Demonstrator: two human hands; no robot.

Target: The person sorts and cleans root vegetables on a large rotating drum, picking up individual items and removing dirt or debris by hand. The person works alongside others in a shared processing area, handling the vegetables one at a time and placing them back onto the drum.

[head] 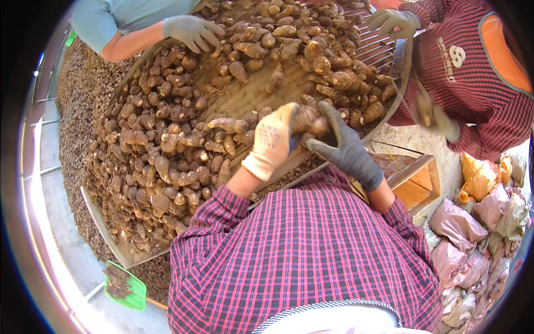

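Note:
Before me, many brown taro corms [167, 142] lie heaped on a wooden sorting table [233, 94]. My left hand [271, 140], in a pale knit glove with a blue palm, holds a brown corm [311, 119] that is blurred. On its other side my right hand [346, 144], in a dark grey glove, has thumb and fingers spread; whether it touches the corm is hard to tell. Both hands are over the table's near edge. The fingers of my left hand are partly hidden behind the glove.
Co-workers' gloved hands are at the upper left [194, 32] and upper right [392, 23]. A metal bar grate [373, 50] adjoins the table. A wooden-framed box [417, 183] and filled sacks [457, 223] lie right. A green plastic scoop [135, 292] is lower left, beside a large floor heap [83, 104].

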